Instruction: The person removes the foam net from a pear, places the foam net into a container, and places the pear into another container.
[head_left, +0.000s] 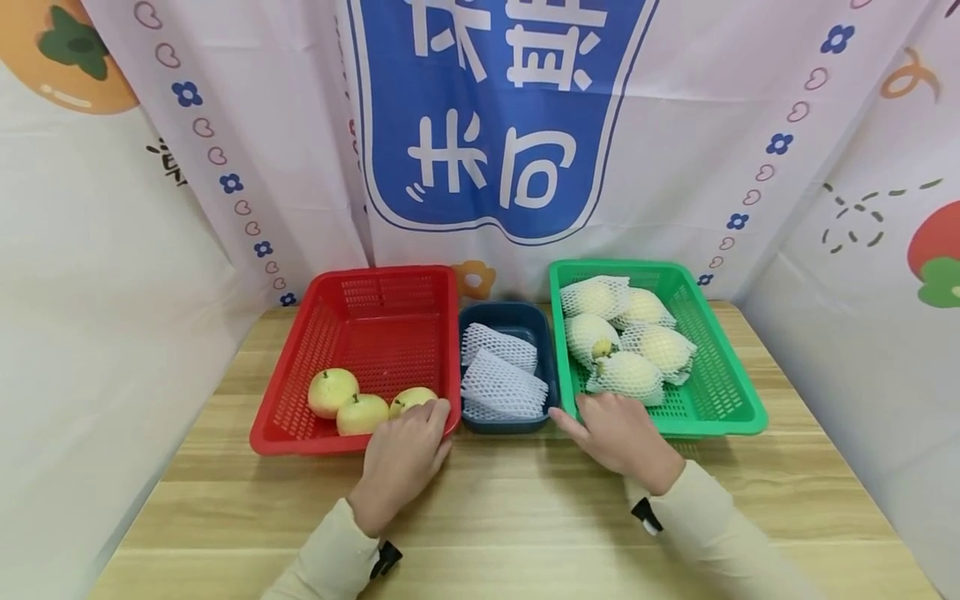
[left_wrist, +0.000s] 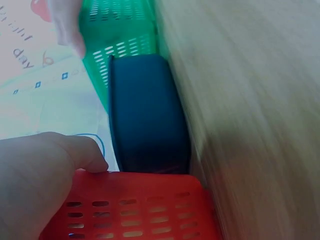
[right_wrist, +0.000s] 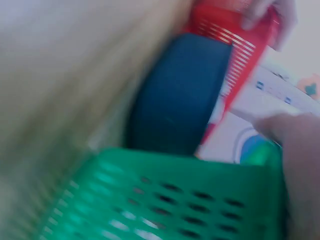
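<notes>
My left hand (head_left: 405, 462) grips the near right corner of a red plastic basket (head_left: 279, 400), a finger over its rim. In the basket lie three yellow-green pears (head_left: 333, 393), one partly behind that hand. My right hand (head_left: 626, 437) holds the near left corner of a green plastic basket (head_left: 731, 387), its thumb stretched out to the left; its fingertips are hidden. Several pears in white foam nets (head_left: 628, 377) lie inside the green basket. Between the baskets stands a dark blue bin (head_left: 508, 427) with white foam net sleeves (head_left: 506, 385) in it.
All three containers stand side by side on a wooden table (head_left: 517, 508), near its back edge. Behind it hangs a white printed cloth (head_left: 288, 108) with a blue sign (head_left: 495, 212). White patterned sheets (head_left: 82, 292) flank the table on both sides.
</notes>
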